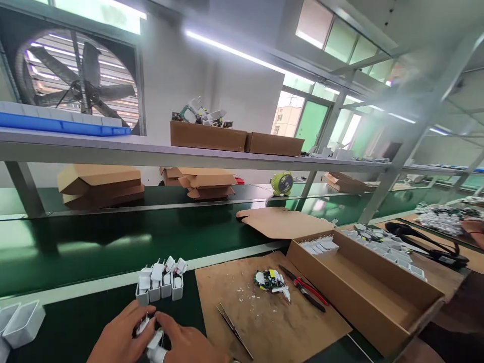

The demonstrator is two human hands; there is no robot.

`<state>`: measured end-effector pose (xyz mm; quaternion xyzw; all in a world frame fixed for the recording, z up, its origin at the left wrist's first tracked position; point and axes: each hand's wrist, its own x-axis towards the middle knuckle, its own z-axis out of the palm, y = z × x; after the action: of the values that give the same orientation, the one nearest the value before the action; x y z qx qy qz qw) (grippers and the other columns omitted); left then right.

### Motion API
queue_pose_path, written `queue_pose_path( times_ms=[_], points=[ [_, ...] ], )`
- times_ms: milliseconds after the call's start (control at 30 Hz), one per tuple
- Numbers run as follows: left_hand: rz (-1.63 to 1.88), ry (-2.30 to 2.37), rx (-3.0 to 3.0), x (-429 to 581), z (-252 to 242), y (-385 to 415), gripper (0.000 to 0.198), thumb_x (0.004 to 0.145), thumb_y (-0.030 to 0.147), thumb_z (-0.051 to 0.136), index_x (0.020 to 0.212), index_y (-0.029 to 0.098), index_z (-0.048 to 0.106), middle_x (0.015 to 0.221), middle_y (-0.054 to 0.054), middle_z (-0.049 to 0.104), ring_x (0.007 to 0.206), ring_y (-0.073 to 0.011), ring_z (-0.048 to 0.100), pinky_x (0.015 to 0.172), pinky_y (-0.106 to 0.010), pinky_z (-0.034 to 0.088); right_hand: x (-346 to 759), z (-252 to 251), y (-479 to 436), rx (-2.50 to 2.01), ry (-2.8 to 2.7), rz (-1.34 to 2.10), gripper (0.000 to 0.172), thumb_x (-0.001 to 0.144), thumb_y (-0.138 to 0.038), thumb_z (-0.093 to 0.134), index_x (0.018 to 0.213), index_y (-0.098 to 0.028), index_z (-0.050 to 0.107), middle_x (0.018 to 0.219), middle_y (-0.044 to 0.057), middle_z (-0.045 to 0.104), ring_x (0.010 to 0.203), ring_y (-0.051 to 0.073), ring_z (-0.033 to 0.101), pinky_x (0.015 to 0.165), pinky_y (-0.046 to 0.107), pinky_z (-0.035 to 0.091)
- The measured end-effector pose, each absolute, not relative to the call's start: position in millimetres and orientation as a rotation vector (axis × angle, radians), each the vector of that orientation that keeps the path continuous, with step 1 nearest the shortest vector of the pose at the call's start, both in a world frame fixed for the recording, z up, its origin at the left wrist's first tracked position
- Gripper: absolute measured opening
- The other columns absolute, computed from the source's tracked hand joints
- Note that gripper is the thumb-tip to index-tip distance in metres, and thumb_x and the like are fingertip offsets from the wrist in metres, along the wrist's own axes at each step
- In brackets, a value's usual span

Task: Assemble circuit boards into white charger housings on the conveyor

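Note:
At the bottom edge my left hand [121, 335] and my right hand [191, 345] meet over the green bench top. Their fingers pinch a small white charger part [153, 339] between them. Just beyond the hands stands a short row of white charger shells [161, 282], upright, with plug pieces sticking out of them. More white shells [20, 320] lie at the far left. A brown work board [260, 322] lies to the right of my hands, carrying a small green circuit board [270, 280], red-handled cutters [306, 292] and tweezers [234, 330].
An open cardboard box [363, 292] with white parts at its far end sits right of the board. A green conveyor belt [113, 242] runs behind. The shelf [151, 151] above holds cardboard boxes and a blue tray. Folded cartons and a green fan stand beyond the belt.

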<state>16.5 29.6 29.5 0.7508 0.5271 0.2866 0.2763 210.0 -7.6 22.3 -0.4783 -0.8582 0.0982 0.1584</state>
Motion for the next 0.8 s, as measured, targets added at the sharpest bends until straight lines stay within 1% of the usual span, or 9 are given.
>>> queue_pose_path(
  times_ms=[100,133,167,233,300,400,467,600,800],
  points=[
    [0.741,1.503,2.033,28.4,37.4,28.9,0.034,0.089,0.031,0.053,0.112,0.023,0.076,0.11,-0.009,0.078,0.092,-0.0272,0.075,0.081,-0.035,0.057,219.6,25.0,-5.8,-1.091,-2.717,0.14,0.037,0.082,-0.022,0.07,0.118,-0.017,0.07,0.151,0.019,0.055,0.106,0.034,0.074,0.079,0.037,0.064],
    [0.739,1.534,2.032,32.6,39.9,28.3,0.035,0.088,0.027,0.052,0.115,0.021,0.075,0.114,-0.01,0.078,0.095,-0.0283,0.075,0.084,-0.037,0.056,222.5,25.8,-4.2,-1.042,-2.772,0.11,0.032,0.082,-0.02,0.07,0.113,-0.013,0.071,0.153,0.023,0.052,0.109,0.036,0.072,0.082,0.04,0.064],
    [0.747,1.554,2.029,36.2,42.1,27.9,0.037,0.087,0.023,0.052,0.118,0.02,0.073,0.118,-0.012,0.077,0.097,-0.0297,0.074,0.086,-0.04,0.055,224.7,26.0,-2.5,-1.03,-2.802,0.089,0.028,0.081,-0.018,0.069,0.108,-0.012,0.071,0.148,0.025,0.054,0.108,0.036,0.072,0.084,0.042,0.064],
    [0.766,1.567,2.027,40.1,45.8,27.1,0.039,0.088,0.022,0.052,0.122,0.019,0.071,0.116,-0.013,0.077,0.096,-0.0302,0.073,0.087,-0.042,0.054,227.2,24.8,0.9,-1.053,-2.828,0.057,0.021,0.082,-0.013,0.065,0.102,-0.013,0.071,0.131,0.021,0.064,0.101,0.032,0.072,0.084,0.04,0.064],
    [0.795,1.523,2.006,38.0,49.2,25.9,0.039,0.093,0.031,0.052,0.126,0.018,0.069,0.099,-0.01,0.077,0.087,-0.0272,0.072,0.083,-0.039,0.054,227.9,22.5,3.3,-1.069,-2.827,0.045,0.02,0.082,-0.011,0.062,0.099,-0.015,0.07,0.121,0.017,0.068,0.097,0.028,0.072,0.082,0.037,0.063],
    [0.926,1.347,1.836,24.4,51.5,22.8,0.048,0.1,0.052,0.048,0.127,0.019,0.068,0.077,-0.002,0.067,0.07,-0.0207,0.065,0.067,-0.03,0.052,227.5,22.4,5.0,-1.053,-2.764,0.113,0.025,0.084,-0.011,0.061,0.106,-0.017,0.07,0.128,0.016,0.066,0.097,0.026,0.072,0.084,0.034,0.062],
    [1.052,1.272,1.669,11.9,47.9,20.8,0.053,0.1,0.059,0.046,0.126,0.018,0.067,0.076,0.0,0.063,0.065,-0.0176,0.06,0.061,-0.027,0.049,226.5,27.2,6.0,-1.018,-2.67,0.196,0.03,0.089,-0.013,0.061,0.117,-0.021,0.069,0.13,0.012,0.067,0.1,0.024,0.073,0.087,0.032,0.061],
    [1.192,1.34,1.426,-9.6,29.5,20.0,0.056,0.099,0.063,0.049,0.124,0.017,0.067,0.076,0.0,0.061,0.063,-0.0162,0.057,0.058,-0.027,0.048,225.0,45.7,9.1,-0.931,-2.473,0.277,0.042,0.094,-0.013,0.058,0.132,-0.031,0.063,0.124,0.007,0.069,0.101,0.02,0.073,0.091,0.03,0.06],
    [1.317,1.413,1.314,-19.9,21.7,19.8,0.053,0.099,0.062,0.053,0.125,0.018,0.067,0.079,0.0,0.064,0.064,-0.0159,0.06,0.06,-0.027,0.052,222.8,46.3,16.2,-0.844,-2.337,0.269,0.044,0.095,-0.008,0.051,0.131,-0.03,0.063,0.12,0.01,0.068,0.106,0.021,0.071,0.09,0.032,0.061]
  ],
)
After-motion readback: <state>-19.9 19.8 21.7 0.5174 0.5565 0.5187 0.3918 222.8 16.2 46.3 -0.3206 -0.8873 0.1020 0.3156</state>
